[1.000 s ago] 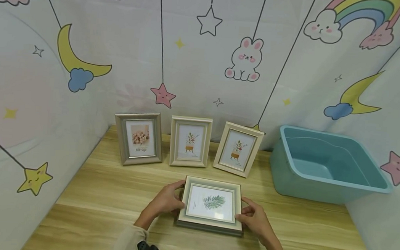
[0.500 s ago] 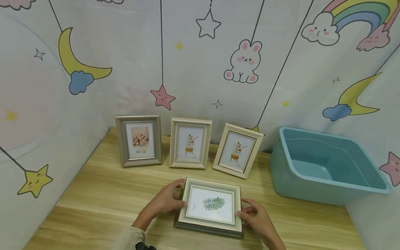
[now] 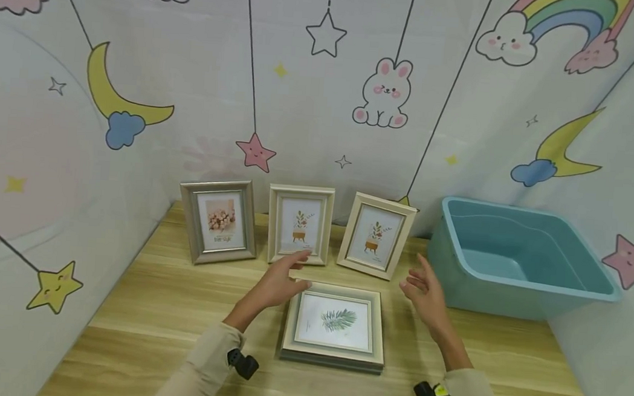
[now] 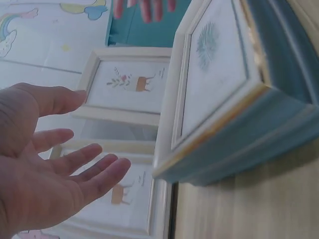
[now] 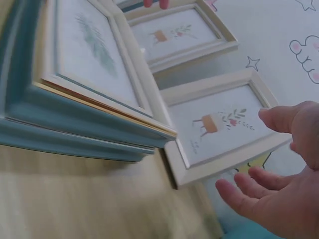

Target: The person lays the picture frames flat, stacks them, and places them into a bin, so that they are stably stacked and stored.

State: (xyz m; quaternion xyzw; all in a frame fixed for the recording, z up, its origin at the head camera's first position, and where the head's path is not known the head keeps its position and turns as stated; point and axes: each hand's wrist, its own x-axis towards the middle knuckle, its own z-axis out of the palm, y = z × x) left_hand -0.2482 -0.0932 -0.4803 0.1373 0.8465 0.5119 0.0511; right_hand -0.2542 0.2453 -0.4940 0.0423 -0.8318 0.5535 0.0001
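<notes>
A cream picture frame with a green leaf print (image 3: 339, 323) lies flat on the table, and the wrist views show a second blue-sided frame (image 5: 75, 142) stacked beneath it. My left hand (image 3: 276, 283), fingers spread and holding nothing, hovers over the stack's far left corner. My right hand (image 3: 426, 295) is raised to the right of the stack, fingers apart, nothing in it. Behind them stand three upright frames: a silver one with a flower photo (image 3: 220, 221), a cream one with a potted-plant print (image 3: 300, 221) partly behind my left fingertips, and a tilted cream one (image 3: 376, 235).
A blue-green plastic tub (image 3: 524, 289) stands at the right on the wooden table (image 3: 140, 320). A white cartoon-printed curtain (image 3: 216, 64) rises behind and at both sides.
Both hands have let go of the flat frame's sides. The left has lifted up and inward; the right has moved up and to the right. The frames stay put.
</notes>
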